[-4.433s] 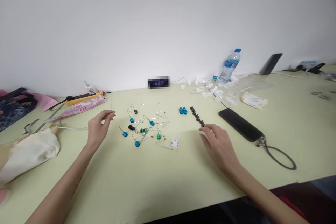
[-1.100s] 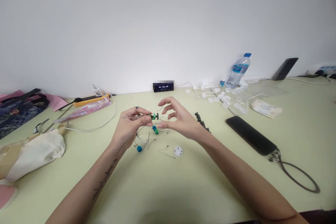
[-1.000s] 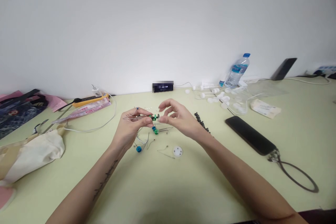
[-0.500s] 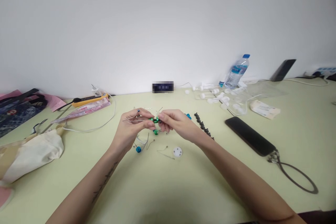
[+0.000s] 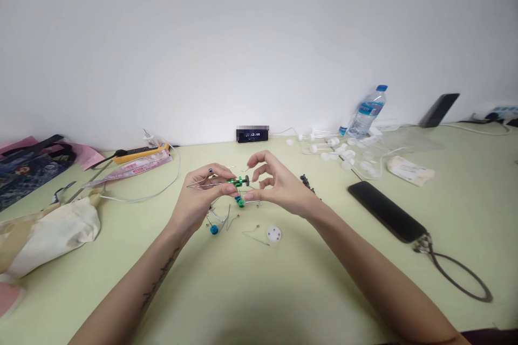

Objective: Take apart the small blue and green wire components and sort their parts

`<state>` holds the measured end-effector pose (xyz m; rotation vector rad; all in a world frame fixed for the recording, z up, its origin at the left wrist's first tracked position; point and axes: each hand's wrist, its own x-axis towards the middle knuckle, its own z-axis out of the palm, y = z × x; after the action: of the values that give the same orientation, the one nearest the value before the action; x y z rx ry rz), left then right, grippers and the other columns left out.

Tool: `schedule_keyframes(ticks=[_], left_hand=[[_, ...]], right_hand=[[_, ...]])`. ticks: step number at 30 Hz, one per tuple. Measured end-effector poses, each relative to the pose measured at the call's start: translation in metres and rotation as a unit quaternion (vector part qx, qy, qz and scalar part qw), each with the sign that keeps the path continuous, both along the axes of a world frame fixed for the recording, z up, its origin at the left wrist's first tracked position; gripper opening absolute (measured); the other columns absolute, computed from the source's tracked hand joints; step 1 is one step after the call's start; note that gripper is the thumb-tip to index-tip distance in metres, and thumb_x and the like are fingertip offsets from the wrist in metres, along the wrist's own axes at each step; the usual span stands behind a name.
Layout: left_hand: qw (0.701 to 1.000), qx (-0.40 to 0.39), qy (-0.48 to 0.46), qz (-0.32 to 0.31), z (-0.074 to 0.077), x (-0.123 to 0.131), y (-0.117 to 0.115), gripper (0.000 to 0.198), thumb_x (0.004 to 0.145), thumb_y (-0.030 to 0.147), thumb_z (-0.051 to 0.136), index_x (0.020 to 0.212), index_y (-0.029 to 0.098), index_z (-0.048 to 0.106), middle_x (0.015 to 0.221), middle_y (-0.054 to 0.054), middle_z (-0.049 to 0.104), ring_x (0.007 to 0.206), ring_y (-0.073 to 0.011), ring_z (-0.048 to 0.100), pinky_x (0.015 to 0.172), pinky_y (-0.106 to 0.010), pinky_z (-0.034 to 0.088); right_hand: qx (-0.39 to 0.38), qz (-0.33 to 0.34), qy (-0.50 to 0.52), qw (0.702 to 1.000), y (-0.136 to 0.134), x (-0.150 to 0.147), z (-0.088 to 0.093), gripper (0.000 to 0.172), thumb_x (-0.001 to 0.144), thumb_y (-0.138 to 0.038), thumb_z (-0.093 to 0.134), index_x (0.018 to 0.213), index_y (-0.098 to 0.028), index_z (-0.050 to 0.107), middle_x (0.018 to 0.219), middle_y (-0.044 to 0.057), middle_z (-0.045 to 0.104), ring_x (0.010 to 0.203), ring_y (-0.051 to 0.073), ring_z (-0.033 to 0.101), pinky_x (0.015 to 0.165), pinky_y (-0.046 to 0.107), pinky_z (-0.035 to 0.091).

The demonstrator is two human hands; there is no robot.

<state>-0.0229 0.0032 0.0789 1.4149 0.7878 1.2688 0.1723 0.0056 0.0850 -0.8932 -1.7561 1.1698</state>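
My left hand point(image 5: 206, 194) pinches a small green part point(image 5: 233, 182) with thin metal wires running back over the palm. A black knob-like end point(image 5: 246, 180) sticks out of the green part to the right. Just right of it, my right hand point(image 5: 275, 180) has its fingers curved and apart, holding nothing that I can see. On the table below lie a blue round piece point(image 5: 214, 229) with bent wires, another small green piece point(image 5: 241, 203), a loose bent wire point(image 5: 256, 239) and a white disc point(image 5: 274, 234) with dark holes. A row of black knobs point(image 5: 306, 181) is partly behind my right wrist.
At the back stands a small digital clock point(image 5: 252, 135). To the right are white plastic parts point(image 5: 348, 153), a water bottle point(image 5: 367, 112), a black phone point(image 5: 386, 211) with a strap and a wrapped packet point(image 5: 410, 170). Leftward lie a yellow power strip point(image 5: 140, 153) and a cream cloth bag point(image 5: 52, 234).
My right hand has let go of the green part and spread its fingers, uncovering the black end. My left hand keeps its pinch in nearly the same place.
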Motion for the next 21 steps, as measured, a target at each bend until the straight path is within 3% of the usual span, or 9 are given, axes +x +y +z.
schedule_keyframes(ticks=[2,4,6,8,12,14,17,19,21], left_hand=[[1.000,0.001,0.005,-0.003,0.0004,0.0002,-0.0003,0.012,0.067,0.011,0.075,0.075,0.018,0.069,0.079,0.001,0.061,0.062,-0.0104,0.063,0.061,-0.023,0.054],[1.000,0.007,0.010,-0.011,0.0005,0.0010,-0.0005,0.013,0.067,0.010,0.075,0.075,0.018,0.069,0.078,0.001,0.061,0.063,-0.0115,0.063,0.061,-0.024,0.055],[1.000,0.010,0.014,-0.012,0.0007,0.0013,-0.0005,0.012,0.067,0.010,0.075,0.074,0.017,0.069,0.078,0.001,0.061,0.064,-0.0122,0.064,0.061,-0.025,0.055],[1.000,0.010,0.013,-0.004,0.0013,0.0007,-0.0002,0.012,0.067,0.011,0.075,0.074,0.017,0.069,0.078,0.001,0.061,0.065,-0.0119,0.064,0.061,-0.024,0.054],[1.000,0.007,0.013,0.006,0.0021,-0.0006,0.0008,0.012,0.068,0.012,0.075,0.075,0.018,0.068,0.080,0.001,0.061,0.064,-0.0109,0.063,0.061,-0.023,0.054],[1.000,0.009,0.017,-0.002,0.0017,-0.0003,0.0011,0.012,0.068,0.011,0.075,0.076,0.017,0.069,0.079,0.001,0.060,0.063,-0.0113,0.063,0.061,-0.024,0.054],[1.000,0.011,0.015,-0.007,0.0013,-0.0005,0.0012,0.012,0.068,0.011,0.075,0.076,0.017,0.069,0.078,0.001,0.060,0.062,-0.0113,0.063,0.061,-0.024,0.055],[1.000,0.013,0.011,0.001,0.0016,-0.0016,0.0012,0.012,0.068,0.012,0.075,0.076,0.017,0.069,0.080,0.001,0.060,0.063,-0.0110,0.063,0.062,-0.024,0.055],[1.000,0.018,0.010,0.009,0.0018,-0.0026,0.0009,0.012,0.068,0.012,0.075,0.076,0.017,0.068,0.081,0.000,0.060,0.064,-0.0108,0.063,0.062,-0.024,0.055]], right_hand=[[-0.010,-0.016,-0.003,1.000,0.0008,0.0006,0.0011,0.045,0.073,-0.046,0.071,0.107,-0.023,0.051,0.113,0.006,0.052,0.086,0.015,0.055,0.067,0.027,0.046],[-0.030,0.015,-0.012,0.999,0.0011,0.0001,0.0013,0.035,0.087,-0.052,0.050,0.091,-0.018,0.057,0.092,0.005,0.058,0.075,0.014,0.054,0.067,0.029,0.044],[-0.038,0.054,-0.016,0.998,0.0005,-0.0004,0.0013,0.043,0.092,-0.053,0.038,0.078,-0.017,0.057,0.077,0.003,0.057,0.069,0.013,0.052,0.067,0.029,0.043],[-0.036,0.057,-0.006,0.998,-0.0003,0.0003,0.0013,0.032,0.086,-0.050,0.053,0.087,-0.019,0.055,0.086,0.003,0.057,0.074,0.014,0.053,0.065,0.027,0.044],[-0.019,-0.012,0.007,1.000,0.0015,0.0022,-0.0008,0.043,0.074,-0.045,0.071,0.105,-0.024,0.051,0.113,0.004,0.052,0.087,0.015,0.055,0.066,0.026,0.045],[-0.024,-0.001,-0.005,1.000,0.0035,0.0020,-0.0032,0.032,0.087,-0.050,0.052,0.092,-0.019,0.056,0.096,0.004,0.058,0.077,0.013,0.054,0.067,0.028,0.044],[-0.039,0.058,-0.008,0.998,0.0041,0.0018,-0.0043,0.042,0.093,-0.050,0.038,0.075,-0.017,0.057,0.073,0.002,0.056,0.066,0.012,0.051,0.066,0.028,0.043],[-0.042,0.062,0.006,0.997,0.0028,0.0028,-0.0020,0.025,0.086,-0.045,0.056,0.089,-0.020,0.057,0.086,0.002,0.057,0.075,0.013,0.054,0.066,0.026,0.044],[-0.041,0.031,0.018,0.999,0.0015,0.0039,0.0009,0.041,0.075,-0.038,0.071,0.108,-0.026,0.051,0.105,0.002,0.055,0.088,0.015,0.056,0.066,0.025,0.045]])
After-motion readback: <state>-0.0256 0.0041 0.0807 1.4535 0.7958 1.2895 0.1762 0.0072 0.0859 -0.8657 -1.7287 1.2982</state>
